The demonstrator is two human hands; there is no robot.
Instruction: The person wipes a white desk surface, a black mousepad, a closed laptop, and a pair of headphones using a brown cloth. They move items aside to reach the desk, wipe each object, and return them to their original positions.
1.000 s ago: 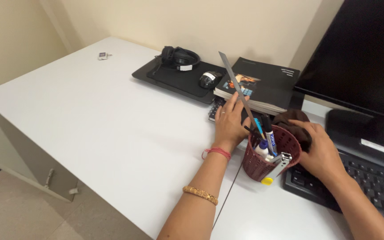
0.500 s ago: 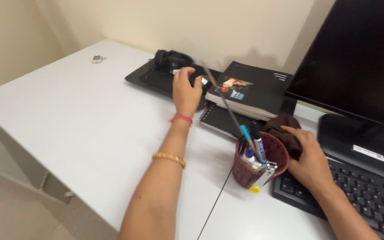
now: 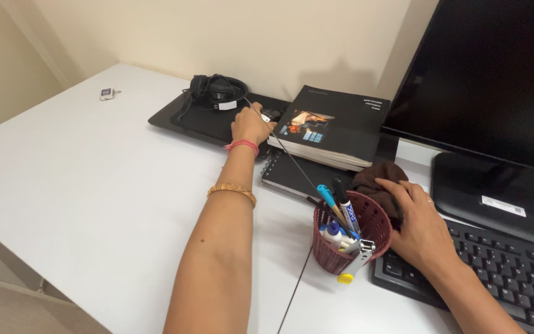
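Left hand (image 3: 250,125) far out over table (image 3: 81,173), at gap between black laptop (image 3: 199,120) and book (image 3: 341,124). Grip curled round small dark object (image 3: 271,115); cannot tell if clamped, fingertips hidden. Right hand (image 3: 420,230) laid on brown cloth (image 3: 375,179), fingers loosely apart, just beside red mesh cup (image 3: 335,256).

Thin ruler (image 3: 292,158) stood in cup with pens. Long axis steeply tilted, foot in cup, tip pointing up and away to the left, crossing just above left wrist.

Risks, judged: wrist drawn back could catch ruler, lever light cup over, spill pens toward keyboard (image 3: 514,278). Cup unsteadied, since right hand presses cloth, not cup.
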